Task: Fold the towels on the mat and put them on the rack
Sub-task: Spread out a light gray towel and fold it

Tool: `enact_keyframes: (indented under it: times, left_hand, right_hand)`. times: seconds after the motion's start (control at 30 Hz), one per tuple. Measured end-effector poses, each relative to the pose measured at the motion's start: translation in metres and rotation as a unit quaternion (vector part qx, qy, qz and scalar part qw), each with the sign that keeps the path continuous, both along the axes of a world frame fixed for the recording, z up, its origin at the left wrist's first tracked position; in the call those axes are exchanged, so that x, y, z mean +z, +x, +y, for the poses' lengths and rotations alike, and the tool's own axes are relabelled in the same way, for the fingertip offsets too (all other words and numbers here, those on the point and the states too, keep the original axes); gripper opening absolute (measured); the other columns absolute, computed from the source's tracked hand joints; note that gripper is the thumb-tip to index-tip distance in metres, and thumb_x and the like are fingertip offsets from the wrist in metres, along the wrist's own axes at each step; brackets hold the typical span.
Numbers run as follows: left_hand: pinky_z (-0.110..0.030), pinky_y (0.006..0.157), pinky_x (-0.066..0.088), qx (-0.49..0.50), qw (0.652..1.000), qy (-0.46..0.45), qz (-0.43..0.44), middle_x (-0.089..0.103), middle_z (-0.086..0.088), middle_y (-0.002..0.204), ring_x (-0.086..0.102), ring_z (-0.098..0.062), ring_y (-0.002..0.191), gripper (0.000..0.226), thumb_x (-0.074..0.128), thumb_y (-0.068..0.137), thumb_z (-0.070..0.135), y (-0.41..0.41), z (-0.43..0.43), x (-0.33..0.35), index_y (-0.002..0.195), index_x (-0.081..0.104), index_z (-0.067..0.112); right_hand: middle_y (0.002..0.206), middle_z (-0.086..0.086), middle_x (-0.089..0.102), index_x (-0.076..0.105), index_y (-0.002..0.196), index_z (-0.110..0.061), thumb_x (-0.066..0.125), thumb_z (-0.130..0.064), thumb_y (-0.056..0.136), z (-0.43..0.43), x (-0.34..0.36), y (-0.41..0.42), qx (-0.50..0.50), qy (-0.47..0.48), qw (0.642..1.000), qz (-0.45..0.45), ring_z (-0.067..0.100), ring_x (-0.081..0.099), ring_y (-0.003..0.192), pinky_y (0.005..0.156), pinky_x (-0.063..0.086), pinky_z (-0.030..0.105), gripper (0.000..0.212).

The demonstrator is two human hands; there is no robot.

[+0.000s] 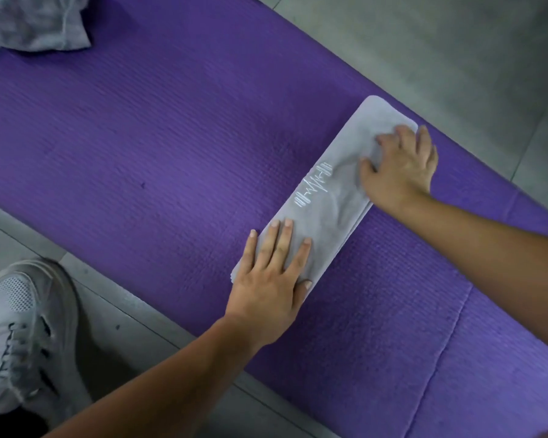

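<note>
1. A purple ribbed foam mat (171, 137) lies slantwise across a grey tiled floor (424, 42).
2. A pale grey towel folded into a long strip (326, 213) lies on the mat near its far edge, bearing a white stitched logo (314, 184).
3. A grey mesh lace-up shoe (23, 327) stands on the floor beside the mat's near edge.
4. A crumpled grey cloth (29, 23) sits at the mat's far-left part.
5. The left hand (269, 286) presses flat, fingers straight, on the strip's near end.
6. The right hand (402, 165) rests on the far end, fingers spread and bent; whether it pinches cloth cannot be told.
</note>
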State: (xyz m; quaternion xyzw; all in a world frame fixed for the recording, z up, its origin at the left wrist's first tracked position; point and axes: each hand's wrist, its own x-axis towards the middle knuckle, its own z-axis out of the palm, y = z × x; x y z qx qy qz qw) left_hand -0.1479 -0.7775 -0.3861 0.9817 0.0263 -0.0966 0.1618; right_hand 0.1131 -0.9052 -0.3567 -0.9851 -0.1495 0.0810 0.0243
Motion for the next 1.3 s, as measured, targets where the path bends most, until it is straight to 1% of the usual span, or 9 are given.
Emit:
enact_keyframes:
  times: [0.2, 0.57, 0.7, 0.87, 0.93, 1.07, 1.17, 1.23, 1.3]
  left_hand:
    - [-0.065, 0.120, 0.014, -0.017, 1.000, 0.019, 0.013, 0.008, -0.017, 0.169, 0.001, -0.033, 0.157, 0.064, 0.033, 0.105, 0.050, -0.006, -0.007, -0.003, 0.161, 0.022, 0.022]
    - [-0.065, 0.119, 0.012, -0.040, 0.998, 0.021, 0.036, 0.001, -0.012, 0.170, -0.004, -0.031, 0.157, 0.067, 0.029, 0.103, 0.056, -0.007, -0.001, -0.001, 0.162, 0.016, 0.027]
    - [-0.063, 0.121, 0.013, -0.029, 0.999, -0.010, 0.034, 0.006, -0.010, 0.170, 0.000, -0.029, 0.157, 0.067, 0.032, 0.100, 0.058, -0.003, 0.003, 0.004, 0.160, 0.022, 0.029]
    - [-0.045, 0.108, 0.036, 0.095, 0.988, -0.110, -0.061, 0.053, -0.006, 0.141, 0.050, -0.028, 0.129, 0.046, 0.047, 0.094, 0.042, 0.030, 0.019, 0.020, 0.131, 0.057, 0.018]
    - [-0.042, 0.098, 0.043, 0.158, 0.975, -0.139, -0.067, 0.058, -0.005, 0.129, 0.055, -0.028, 0.116, 0.040, 0.054, 0.092, 0.034, 0.058, 0.028, 0.023, 0.126, 0.059, 0.015]
    - [-0.040, 0.088, 0.046, 0.192, 0.964, -0.184, -0.022, 0.060, -0.007, 0.115, 0.056, -0.030, 0.107, 0.030, 0.058, 0.092, 0.025, 0.113, 0.033, 0.026, 0.120, 0.057, 0.012]
    - [-0.042, 0.086, 0.047, 0.181, 0.967, -0.173, 0.055, 0.058, -0.008, 0.115, 0.055, -0.031, 0.108, 0.033, 0.058, 0.091, 0.032, 0.144, 0.034, 0.024, 0.119, 0.054, 0.015]
    - [-0.039, 0.084, 0.050, 0.199, 0.955, -0.196, 0.099, 0.061, -0.005, 0.113, 0.060, -0.027, 0.102, 0.032, 0.063, 0.087, 0.036, 0.157, 0.038, 0.022, 0.113, 0.057, 0.018]
    - [-0.038, 0.083, 0.055, 0.208, 0.944, -0.224, 0.127, 0.069, -0.001, 0.099, 0.066, -0.023, 0.091, 0.027, 0.069, 0.083, 0.037, 0.164, 0.043, 0.023, 0.102, 0.062, 0.020]
  right_hand:
    - [0.169, 0.006, -0.003, 0.017, 0.160, -0.024, 0.027, -0.052, 0.103, 0.033, -0.019, -0.012, 0.180, -0.047, 0.982, 0.025, 0.031, -0.013, 0.154, 0.125, -0.005, 0.048, 0.065]
    - [0.169, 0.002, -0.009, -0.003, 0.161, -0.029, 0.018, -0.067, 0.096, 0.026, -0.034, 0.031, -0.150, 0.010, 0.985, 0.082, 0.031, -0.012, 0.155, 0.122, -0.001, 0.059, 0.078]
    - [0.170, 0.005, -0.005, -0.003, 0.161, -0.027, 0.017, -0.068, 0.096, 0.021, -0.035, 0.037, -0.150, 0.011, 0.985, 0.088, 0.031, -0.009, 0.155, 0.123, 0.000, 0.058, 0.080]
    - [0.169, 0.008, -0.006, -0.004, 0.161, -0.023, 0.026, -0.068, 0.096, 0.018, -0.021, 0.039, -0.130, -0.005, 0.984, 0.124, 0.031, -0.009, 0.155, 0.124, 0.000, 0.054, 0.084]
    - [0.168, 0.012, 0.004, 0.008, 0.161, -0.016, 0.039, -0.060, 0.096, 0.013, -0.006, 0.025, -0.082, -0.012, 0.995, 0.057, 0.034, 0.000, 0.155, 0.124, 0.008, 0.053, 0.084]
    - [0.137, 0.016, 0.042, 0.037, 0.145, -0.014, 0.061, -0.043, 0.089, -0.006, 0.014, -0.041, -0.004, 0.035, 0.999, -0.007, 0.037, 0.041, 0.126, 0.103, 0.037, 0.050, 0.067]
    - [0.116, 0.006, 0.059, 0.034, 0.141, -0.025, 0.059, -0.047, 0.092, -0.024, 0.015, -0.076, -0.092, 0.115, 0.980, 0.135, 0.028, 0.058, 0.107, 0.083, 0.049, 0.041, 0.060]
    - [0.086, -0.005, 0.067, 0.033, 0.138, -0.031, 0.058, -0.049, 0.093, -0.028, 0.013, -0.087, -0.169, 0.179, 0.944, 0.220, 0.015, 0.066, 0.078, 0.059, 0.048, 0.031, 0.054]
    - [0.072, -0.008, 0.067, 0.035, 0.139, -0.030, 0.062, -0.043, 0.093, -0.029, 0.011, -0.093, -0.236, 0.252, 0.906, 0.246, 0.008, 0.065, 0.064, 0.053, 0.051, 0.027, 0.056]
